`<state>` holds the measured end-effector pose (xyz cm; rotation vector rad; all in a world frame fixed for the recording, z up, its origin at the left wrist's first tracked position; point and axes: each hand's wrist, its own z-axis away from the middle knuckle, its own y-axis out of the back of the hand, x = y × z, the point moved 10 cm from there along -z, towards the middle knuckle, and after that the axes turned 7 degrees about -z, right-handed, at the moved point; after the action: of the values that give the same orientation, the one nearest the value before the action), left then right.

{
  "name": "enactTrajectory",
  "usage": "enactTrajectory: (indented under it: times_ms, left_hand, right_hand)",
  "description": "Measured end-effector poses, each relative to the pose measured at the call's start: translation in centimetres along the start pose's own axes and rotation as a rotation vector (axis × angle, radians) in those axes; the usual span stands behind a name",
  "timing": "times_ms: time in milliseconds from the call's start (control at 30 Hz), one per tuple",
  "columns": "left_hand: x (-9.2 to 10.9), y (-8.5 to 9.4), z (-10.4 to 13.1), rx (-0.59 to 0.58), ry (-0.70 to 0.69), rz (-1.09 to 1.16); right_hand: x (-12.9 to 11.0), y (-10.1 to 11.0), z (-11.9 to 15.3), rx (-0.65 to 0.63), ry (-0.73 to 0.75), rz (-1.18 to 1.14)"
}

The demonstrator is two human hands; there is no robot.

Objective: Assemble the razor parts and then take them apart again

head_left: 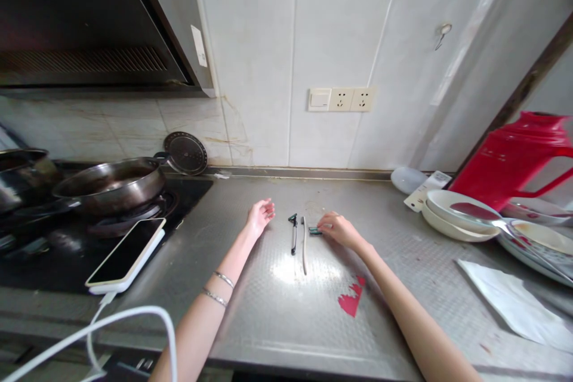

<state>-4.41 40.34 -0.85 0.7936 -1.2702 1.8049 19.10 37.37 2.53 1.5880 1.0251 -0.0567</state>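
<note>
On the metal counter, a black-and-silver razor (293, 234) lies lengthwise, its head toward the wall. Just right of it is a thin pale stick (305, 246), possibly a toothbrush. My right hand (338, 228) has its fingers closed on the right end of a small dark green item (315, 230) beside the stick. To the left of the razor, my left hand (261, 216) is held with its fingers apart and nothing in it. A torn red piece (351, 297) lies nearer the front edge.
On the left are a stove (67, 250) with a pan (114, 185) and a phone (128, 253) with a white cable (129, 312). Stacked bowls (461, 215), a red thermos (510, 161) and a white tissue (514, 304) are on the right. A tiled wall (259, 59) rises behind.
</note>
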Motion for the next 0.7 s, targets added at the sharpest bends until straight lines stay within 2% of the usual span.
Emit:
enactTrajectory:
  times_ms: [133, 333, 500, 567, 633, 700]
  left_hand:
    - [0.1, 0.0, 0.0, -0.003, -0.007, 0.005]
    - [0.2, 0.2, 0.1, 0.027, -0.011, -0.078]
    - [1.2, 0.3, 0.4, 0.056, -0.105, -0.563]
    - [0.7, -0.7, 0.8, -0.010, -0.125, -0.870]
    - [-0.5, -2.4, 1.6, -0.111, -0.166, -1.277]
    - [-1.6, -4.0, 2.7, -0.161, -0.237, -1.536]
  right_hand:
    - [0.2, 0.7, 0.0, 0.043, -0.032, -0.096]
    - [-0.4, 0.0, 0.3, -0.031, -0.026, -0.122]
    - [-0.2, 0.5, 0.4, 0.024, -0.050, -0.120]
    - [0.1, 1.0, 0.4, 0.064, -0.089, -0.132]
    - [0.4, 1.3, 0.4, 0.092, -0.130, -0.144]
    - [0.5, 1.5, 0.4, 0.107, -0.152, -0.152]
